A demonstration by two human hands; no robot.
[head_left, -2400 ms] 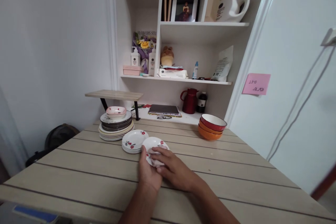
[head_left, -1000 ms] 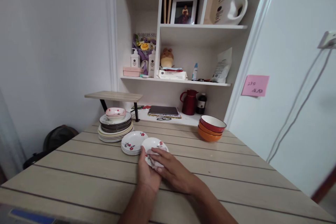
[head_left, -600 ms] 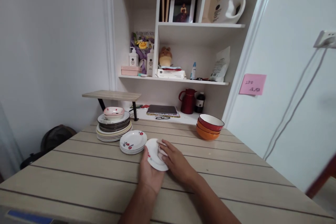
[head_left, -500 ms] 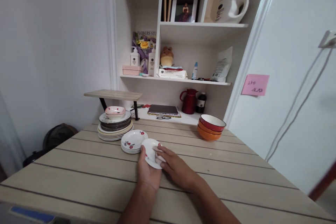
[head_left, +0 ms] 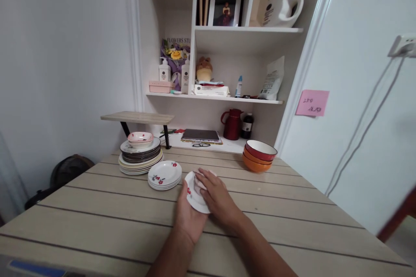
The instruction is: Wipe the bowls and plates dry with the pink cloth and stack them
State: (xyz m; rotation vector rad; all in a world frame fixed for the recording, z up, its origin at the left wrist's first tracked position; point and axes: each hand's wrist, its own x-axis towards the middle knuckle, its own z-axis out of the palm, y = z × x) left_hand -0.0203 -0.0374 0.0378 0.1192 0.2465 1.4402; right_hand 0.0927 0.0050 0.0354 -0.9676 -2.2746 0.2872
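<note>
A small white plate [head_left: 194,201] with red flowers is gripped at its left and lower edge by my left hand [head_left: 190,220], thumb along the rim. My right hand [head_left: 219,201] lies over the plate's face, fingers curled on a whitish wad [head_left: 198,185] that looks like a cloth or tissue; most of it is covered by the fingers. The wad touches the plate's surface. Just left of my hands, a short stack of matching flowered plates [head_left: 167,172] sits on the wooden table [head_left: 123,220].
At the back left, pink-patterned bowls [head_left: 140,137] top a taller stack of plates [head_left: 141,169] beside a small raised stand [head_left: 138,117]. Nested red and orange bowls [head_left: 258,164] stand at the right. Behind are a laptop [head_left: 200,135], glasses [head_left: 201,144] and a red jug [head_left: 232,125].
Both hands have moved slightly right with the plate, widening the gap from the flowered stack. The right hand and wad have shifted across the plate's face. The camera view has shifted slightly.
</note>
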